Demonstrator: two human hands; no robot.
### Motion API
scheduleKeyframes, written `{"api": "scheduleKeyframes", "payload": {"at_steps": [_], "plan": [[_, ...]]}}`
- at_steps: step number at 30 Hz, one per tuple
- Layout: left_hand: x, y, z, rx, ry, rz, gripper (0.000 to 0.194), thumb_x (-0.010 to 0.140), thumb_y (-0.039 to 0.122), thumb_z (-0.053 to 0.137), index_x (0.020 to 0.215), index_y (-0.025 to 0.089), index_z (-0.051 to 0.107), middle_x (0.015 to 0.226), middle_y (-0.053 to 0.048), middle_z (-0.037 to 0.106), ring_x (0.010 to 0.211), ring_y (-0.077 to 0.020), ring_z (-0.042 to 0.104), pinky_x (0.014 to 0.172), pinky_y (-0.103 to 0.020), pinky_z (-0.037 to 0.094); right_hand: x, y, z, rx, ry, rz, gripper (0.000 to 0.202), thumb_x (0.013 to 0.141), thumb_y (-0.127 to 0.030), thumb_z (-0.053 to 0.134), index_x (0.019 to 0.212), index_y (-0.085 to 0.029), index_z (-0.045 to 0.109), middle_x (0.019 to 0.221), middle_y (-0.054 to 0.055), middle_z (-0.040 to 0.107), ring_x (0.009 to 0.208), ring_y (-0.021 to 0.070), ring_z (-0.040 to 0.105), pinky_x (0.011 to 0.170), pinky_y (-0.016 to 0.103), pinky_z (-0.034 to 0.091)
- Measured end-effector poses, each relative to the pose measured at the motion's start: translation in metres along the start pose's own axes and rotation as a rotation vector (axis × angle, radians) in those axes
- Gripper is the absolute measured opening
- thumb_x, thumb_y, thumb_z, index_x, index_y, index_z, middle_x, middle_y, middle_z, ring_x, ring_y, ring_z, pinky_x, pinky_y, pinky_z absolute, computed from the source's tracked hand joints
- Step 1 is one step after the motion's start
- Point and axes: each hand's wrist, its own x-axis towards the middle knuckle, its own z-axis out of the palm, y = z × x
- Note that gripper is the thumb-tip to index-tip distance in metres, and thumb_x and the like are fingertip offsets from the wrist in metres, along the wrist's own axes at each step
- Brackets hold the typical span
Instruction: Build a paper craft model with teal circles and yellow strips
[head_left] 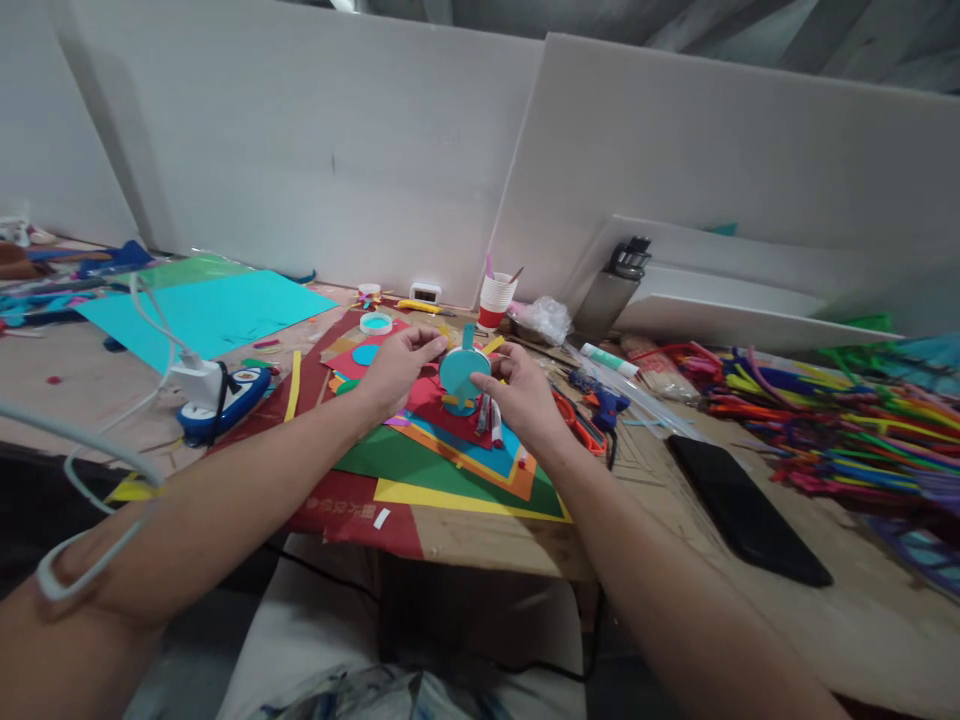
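A round teal paper piece (459,374) with a strip standing up from its top is held above the stacked colored paper. My right hand (521,385) pinches its right edge, thumb on the front face and fingers behind. My left hand (399,372) is at the left of the disc, thumb and forefinger together near a small yellow bit; whether it touches the disc is too small to tell. Beneath lie red, green (450,478), blue and orange sheets. A white-rimmed lid with a teal centre (376,323) sits behind my left hand.
A paper cup (496,300) with pens stands behind. At right are orange scissors (579,425), a blue glue gun (606,402), a black phone (742,505) and pipe cleaners (847,420). A blue power strip (225,405) and teal sheet (202,315) lie left.
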Motion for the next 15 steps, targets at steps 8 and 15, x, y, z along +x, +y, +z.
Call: {"api": "scheduleKeyframes", "payload": {"at_steps": [8,15], "plan": [[-0.0002,0.0015,0.0021,-0.092,0.028,-0.051,0.024,0.068,0.030,0.076,0.073,0.015,0.058,0.069,0.002,0.060,0.064,-0.0106,0.056,0.065,-0.027,0.048,0.0015,0.0029,0.0004,0.046,-0.020,-0.016,0.044,0.068,-0.032,0.070,0.105,-0.022,0.047,0.082,-0.001,0.066,0.076,0.0189,0.064,0.074,0.036,0.051],[-0.0008,0.0020,0.0017,-0.109,0.039,-0.085,0.020,0.070,0.028,0.074,0.074,0.015,0.059,0.068,0.001,0.060,0.065,-0.0108,0.056,0.065,-0.026,0.047,0.0024,0.0042,0.0000,0.041,-0.015,-0.026,0.043,0.069,-0.032,0.069,0.104,-0.022,0.047,0.084,0.000,0.068,0.079,0.0189,0.065,0.076,0.037,0.052]]}}
